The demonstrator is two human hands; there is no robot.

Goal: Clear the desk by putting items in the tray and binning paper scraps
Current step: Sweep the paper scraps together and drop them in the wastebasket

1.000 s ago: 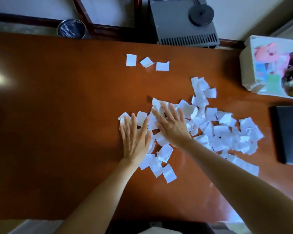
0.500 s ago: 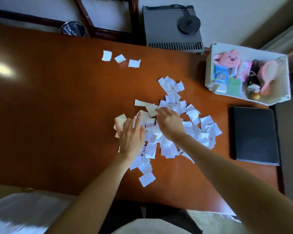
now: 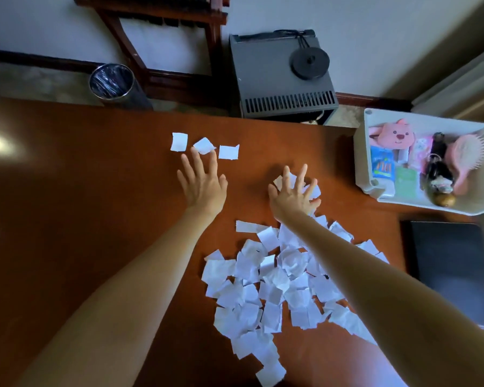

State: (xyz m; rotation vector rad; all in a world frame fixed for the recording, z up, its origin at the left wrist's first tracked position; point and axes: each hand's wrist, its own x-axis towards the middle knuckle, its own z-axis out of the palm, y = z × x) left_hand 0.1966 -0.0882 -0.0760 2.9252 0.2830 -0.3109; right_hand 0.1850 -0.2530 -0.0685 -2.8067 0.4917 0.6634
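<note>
Touching paper scraps (image 3: pixel 266 277): right hand (image 3: pixel 292 198)

3 scraps (image 3: pixel 204 145) lie behind the pile (image 3: pixel 274 286); tray (image 3: pixel 361 152) right.

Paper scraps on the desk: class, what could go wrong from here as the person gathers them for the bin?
1. The big pile is loose and runs to the near edge of the desk, under the right forearm; a sweep may knock scraps to the floor.
2. The three stray scraps lie by the left hand, towards the far edge; a flat push could send them over, missing the bin.
</note>
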